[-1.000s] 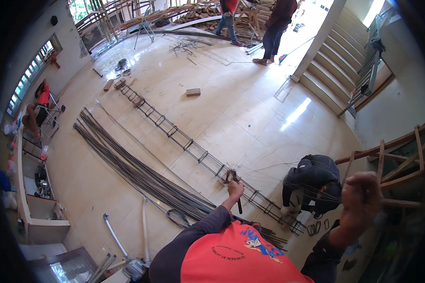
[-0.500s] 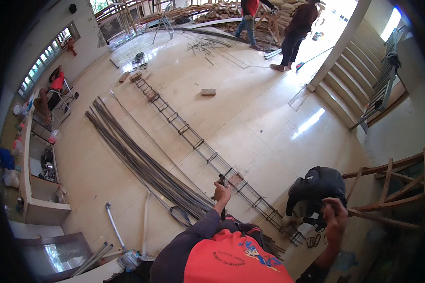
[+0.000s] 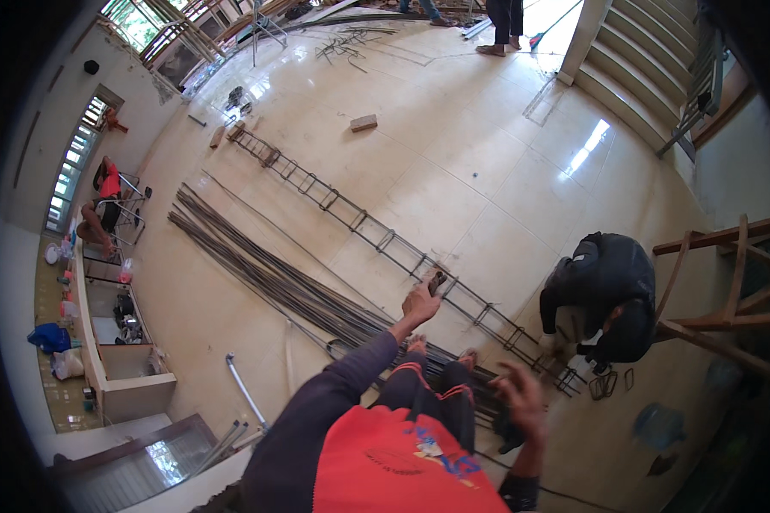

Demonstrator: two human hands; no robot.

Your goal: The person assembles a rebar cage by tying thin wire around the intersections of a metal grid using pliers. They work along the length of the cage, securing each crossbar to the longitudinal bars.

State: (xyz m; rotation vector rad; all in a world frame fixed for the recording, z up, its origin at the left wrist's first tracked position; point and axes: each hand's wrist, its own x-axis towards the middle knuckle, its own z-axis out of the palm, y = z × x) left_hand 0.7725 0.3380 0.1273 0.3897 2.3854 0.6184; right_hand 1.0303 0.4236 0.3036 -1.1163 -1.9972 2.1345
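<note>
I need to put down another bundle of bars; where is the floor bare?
Bare tiles lie between the rebar cage and the stairs, past the brick. It is crowded near the left hand, the loose bars and the crouching person.

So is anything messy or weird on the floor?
Yes. A lone brick sits in the open floor, and bent wire scraps lie scattered at the far end. The long rebar cage and rod bundle lie orderly.
</note>
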